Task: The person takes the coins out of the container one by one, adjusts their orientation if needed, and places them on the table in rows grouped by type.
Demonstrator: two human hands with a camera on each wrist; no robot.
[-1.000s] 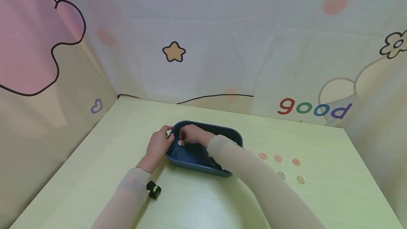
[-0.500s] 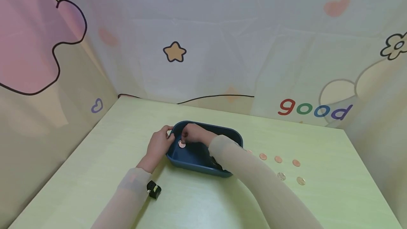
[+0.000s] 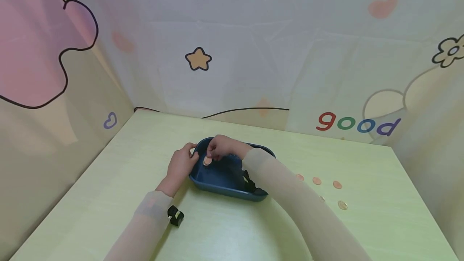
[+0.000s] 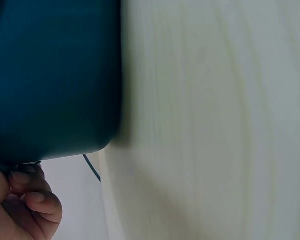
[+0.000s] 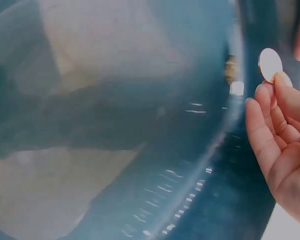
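A dark blue plastic tray (image 3: 224, 190) with raised walls stands on the table. My left hand (image 3: 182, 164) holds its left rim, thumb at the inside edge; in the left wrist view, curled fingers (image 4: 42, 202) show at the corner of the tray's outer wall (image 4: 55, 85). Inside the tray's left end, my right hand (image 3: 225, 147) pinches a coppery coin (image 3: 208, 160) between thumb and fingertips. The right wrist view shows this coin (image 5: 270, 65) tilted up and clear of the tray's surface. A brownish gold coin-like piece (image 5: 231, 70) lies near it at the tray's inner edge.
On the table right of the tray lie copper coins (image 3: 317, 181) in a row. Gold-coloured coins (image 3: 342, 205) lie nearer, one partly hidden by the right sleeve (image 3: 290, 188). A black wrist device (image 3: 175, 216) sits at the left cuff. A printed cloth (image 3: 235, 71) hangs behind.
My right hand has moved slightly up and to the right, raising the coin a little inside the tray. The left hand keeps its place on the rim.
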